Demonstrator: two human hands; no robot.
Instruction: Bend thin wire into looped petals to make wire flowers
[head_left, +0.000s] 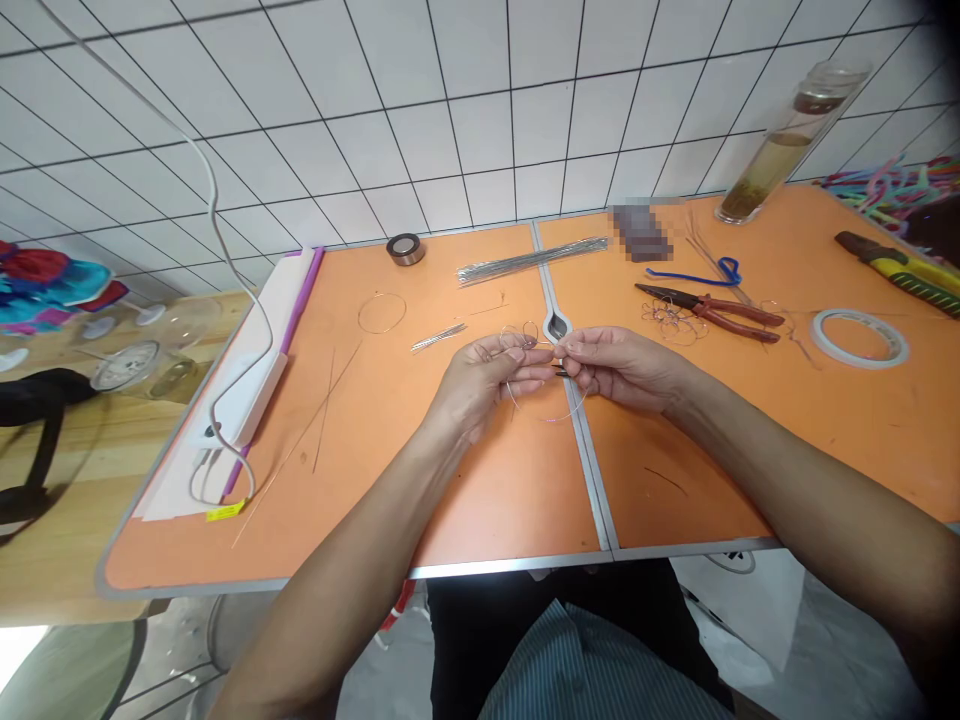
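Note:
Above the middle of the orange table [510, 500], my two hands meet around a thin wire bent into loops [555, 418]. My left hand [499, 372] pinches the wire between thumb and fingers, with small loops rising over the fingertips. On the other side, my right hand [619, 365] has its fingertips closed on the same wire, close to the left fingertips. One large round loop hangs below both hands. Just left of them lies a short bundle of wires [439, 337]. Long-nose pliers [709, 308] with red handles lie beyond my right hand.
Behind the hands lie a long wire bundle [532, 260] and a roll of tape [406, 249]. A wire ring [382, 312] sits to the left. At right are a white tape roll [860, 338], a blue twisted piece [694, 275], a glass bottle [780, 150] and yellow-black pliers [900, 272].

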